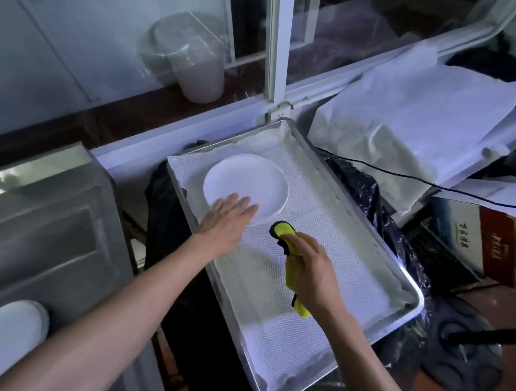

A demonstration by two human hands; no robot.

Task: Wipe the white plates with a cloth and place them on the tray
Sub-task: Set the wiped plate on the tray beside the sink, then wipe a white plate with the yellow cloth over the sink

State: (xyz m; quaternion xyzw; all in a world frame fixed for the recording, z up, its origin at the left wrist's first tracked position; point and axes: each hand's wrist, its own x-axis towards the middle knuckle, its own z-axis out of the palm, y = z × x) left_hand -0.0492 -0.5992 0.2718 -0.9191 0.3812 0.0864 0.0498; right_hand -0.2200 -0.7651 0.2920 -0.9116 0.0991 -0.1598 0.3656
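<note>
We judge the placing step nearly done: our left hand (227, 220) lies flat, fingers straight and together, on the near edge of a white plate (246, 186) lying on the cloth-lined metal tray (401, 271). Our right hand (312, 272) hovers beside it, fingers curled round the yellow cloth (291, 262). Next we would reach left for the stack of white plates (0, 348) in the steel sink (55, 237).
</note>
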